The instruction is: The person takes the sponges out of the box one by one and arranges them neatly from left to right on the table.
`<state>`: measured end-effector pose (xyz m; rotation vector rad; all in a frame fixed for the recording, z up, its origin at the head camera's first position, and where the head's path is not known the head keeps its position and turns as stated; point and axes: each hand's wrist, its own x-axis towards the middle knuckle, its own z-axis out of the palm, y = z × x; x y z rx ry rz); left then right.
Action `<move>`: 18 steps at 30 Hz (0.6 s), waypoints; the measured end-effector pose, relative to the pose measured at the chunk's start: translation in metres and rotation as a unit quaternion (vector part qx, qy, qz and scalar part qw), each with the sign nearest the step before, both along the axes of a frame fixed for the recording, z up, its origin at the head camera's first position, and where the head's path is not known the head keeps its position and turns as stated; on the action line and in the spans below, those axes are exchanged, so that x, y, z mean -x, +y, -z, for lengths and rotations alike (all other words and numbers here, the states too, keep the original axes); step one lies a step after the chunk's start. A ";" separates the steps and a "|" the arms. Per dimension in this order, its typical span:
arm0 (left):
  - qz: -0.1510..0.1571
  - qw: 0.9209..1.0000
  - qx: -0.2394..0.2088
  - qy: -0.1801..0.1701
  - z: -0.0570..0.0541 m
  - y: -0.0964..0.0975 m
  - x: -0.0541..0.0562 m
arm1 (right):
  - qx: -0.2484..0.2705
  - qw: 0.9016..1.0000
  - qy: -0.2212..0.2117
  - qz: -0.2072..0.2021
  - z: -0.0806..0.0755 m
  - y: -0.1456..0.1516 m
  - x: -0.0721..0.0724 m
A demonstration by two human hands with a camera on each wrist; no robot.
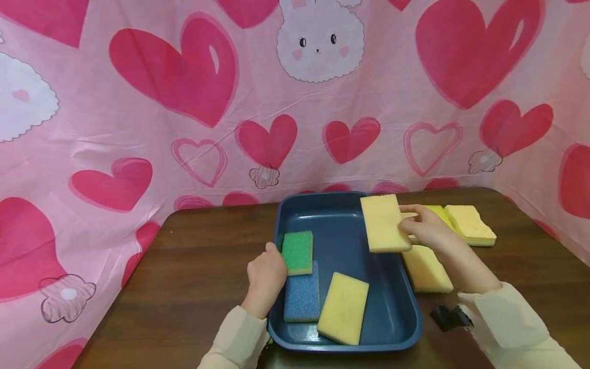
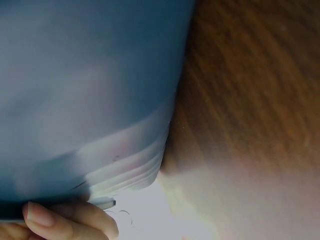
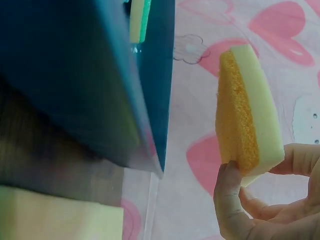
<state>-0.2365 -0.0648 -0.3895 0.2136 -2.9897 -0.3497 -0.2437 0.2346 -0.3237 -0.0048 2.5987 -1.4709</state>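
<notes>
My right hand [image 1: 430, 228] pinches a pale yellow sponge [image 1: 380, 225] by its edge, thumb on one side and fingers on the other. It is held up over the right rim of a dark blue tray [image 1: 341, 233]. The right wrist view reveals an orange scouring layer on this sponge [image 3: 267, 115]. At the tray's left rim, my left hand [image 1: 268, 274] grips the edge, fingers [image 2: 42, 215] curled over it. Inside lie a green-topped sponge [image 1: 297, 251], partly over a blue sponge [image 1: 301, 302], and a yellow sponge [image 1: 343, 310] near the front.
Right of the tray, a yellow sponge [image 1: 426, 271] lies on the brown wooden table [image 1: 203, 266]. Behind my right hand are more sponges, including a pale one [image 1: 470, 223] with a bright yellow one [image 1: 440, 215] beside it. A pink heart-patterned cloth [image 1: 295, 102] hangs behind the table.
</notes>
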 end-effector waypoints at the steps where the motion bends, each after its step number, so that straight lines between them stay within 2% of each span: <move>1: 0.000 1.000 0.001 0.000 0.000 0.000 0.000 | -0.001 1.000 -0.002 0.004 0.001 0.002 0.000; 9: 0.001 1.000 0.001 0.001 0.000 0.000 0.000 | 0.019 1.000 -0.016 0.017 0.014 0.020 -0.003; 18: 0.000 1.000 0.004 0.006 0.000 0.000 0.000 | -0.006 0.999 -0.021 0.032 0.027 0.043 -0.008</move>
